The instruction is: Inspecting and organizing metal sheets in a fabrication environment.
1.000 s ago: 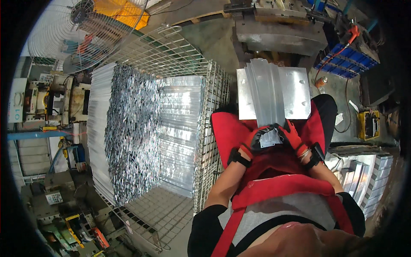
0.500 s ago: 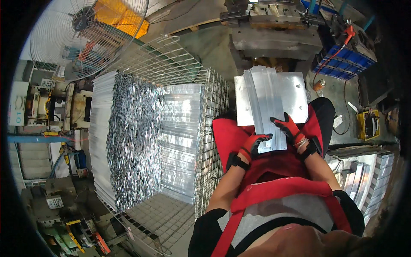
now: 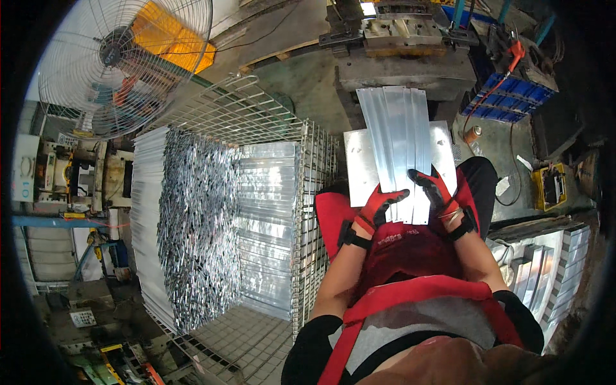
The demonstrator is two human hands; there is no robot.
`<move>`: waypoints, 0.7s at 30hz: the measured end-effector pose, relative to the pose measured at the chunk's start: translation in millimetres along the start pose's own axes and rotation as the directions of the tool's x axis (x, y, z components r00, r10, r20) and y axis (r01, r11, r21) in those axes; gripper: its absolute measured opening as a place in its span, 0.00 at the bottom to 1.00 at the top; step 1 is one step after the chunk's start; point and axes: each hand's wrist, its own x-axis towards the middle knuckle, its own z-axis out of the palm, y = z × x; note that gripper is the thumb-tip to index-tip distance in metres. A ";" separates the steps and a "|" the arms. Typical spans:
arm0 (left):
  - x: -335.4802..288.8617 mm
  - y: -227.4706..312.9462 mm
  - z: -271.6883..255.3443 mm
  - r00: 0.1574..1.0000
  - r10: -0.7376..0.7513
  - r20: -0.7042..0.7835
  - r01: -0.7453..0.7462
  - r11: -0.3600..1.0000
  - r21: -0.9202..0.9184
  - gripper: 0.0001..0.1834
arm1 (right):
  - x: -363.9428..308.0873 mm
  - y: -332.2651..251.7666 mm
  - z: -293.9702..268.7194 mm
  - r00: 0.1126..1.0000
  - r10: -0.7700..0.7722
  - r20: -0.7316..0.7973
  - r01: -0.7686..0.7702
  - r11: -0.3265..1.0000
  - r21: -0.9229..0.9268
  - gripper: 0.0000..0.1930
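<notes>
A long shiny metal sheet [image 3: 399, 135] with folded ridges lies lengthwise on a flat metal plate [image 3: 357, 160] in front of me, its far end against a press machine [image 3: 403, 45]. My left hand [image 3: 377, 206], in a red and black glove, rests on the near left corner of the sheet. On the near right edge lies my right hand [image 3: 436, 190], gloved the same way. Both hands press flat on the sheet with fingers spread. A red apron covers my lap below them.
A wire mesh cage [image 3: 269, 212] at my left holds stacks of shiny metal strips [image 3: 199, 224]. A large round fan [image 3: 122, 61] stands at the far left. Blue trays [image 3: 513, 96] sit at the far right, and more stacked metal pieces [image 3: 545, 269] lie at my right.
A second ago both hands held a small piece close to my lap. They have since moved forward onto the near end of the sheet, which has slid toward the press.
</notes>
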 end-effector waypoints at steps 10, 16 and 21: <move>-3.2 23.5 3.6 0.994 -0.112 0.015 0.113 0.989 -0.090 0.19 | 18.4 -47.2 19.9 0.991 0.044 0.130 -0.035 0.997 -0.065 0.33; -16.1 35.5 10.2 0.987 -0.159 -0.014 0.160 0.987 0.015 0.22 | 13.6 -42.5 30.4 0.999 0.021 0.039 -0.017 0.995 -0.101 0.35; -5.1 58.2 23.3 0.989 0.040 0.144 -0.091 0.927 0.365 0.19 | 15.5 -47.9 22.0 0.998 0.069 -0.012 -0.070 0.997 -0.045 0.34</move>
